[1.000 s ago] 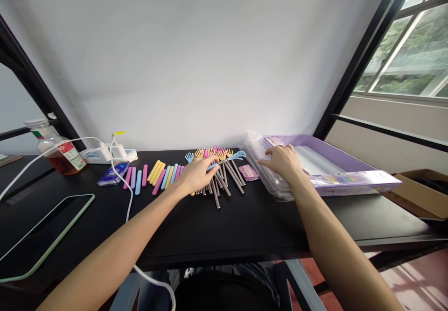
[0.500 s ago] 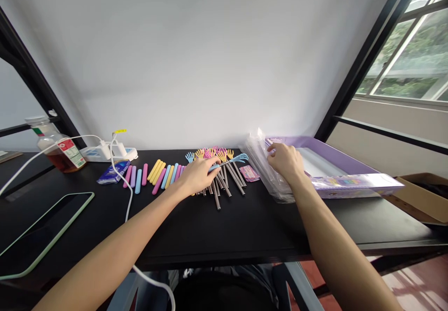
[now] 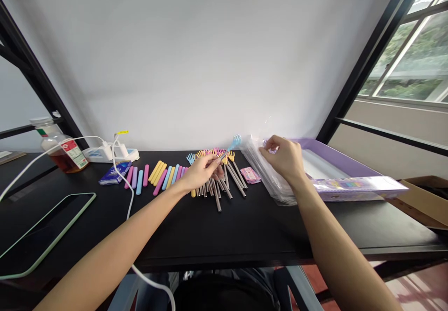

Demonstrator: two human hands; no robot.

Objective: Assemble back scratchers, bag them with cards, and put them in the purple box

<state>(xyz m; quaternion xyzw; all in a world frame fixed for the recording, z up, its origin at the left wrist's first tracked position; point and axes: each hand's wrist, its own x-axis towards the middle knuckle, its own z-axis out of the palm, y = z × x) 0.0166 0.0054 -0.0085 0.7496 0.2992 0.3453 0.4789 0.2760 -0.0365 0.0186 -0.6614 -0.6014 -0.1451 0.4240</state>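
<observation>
My left hand pinches a blue back scratcher by its metal rod, its hand-shaped blue head raised above the pile. Below it lies a heap of back scratchers with grey rods and yellow, pink and blue heads on the black table. My right hand pinches the top clear plastic bag, lifting its end off the stack of clear bags to the right of the heap.
A row of coloured handle sleeves lies left of the heap. A purple tray and a printed packet sit at right. A pink card, a bottle, a power strip with white cable and a tablet are also here.
My left hand has lifted the blue back scratcher so its head points up. My right hand has pulled the end of the top clear bag up off the stack.
</observation>
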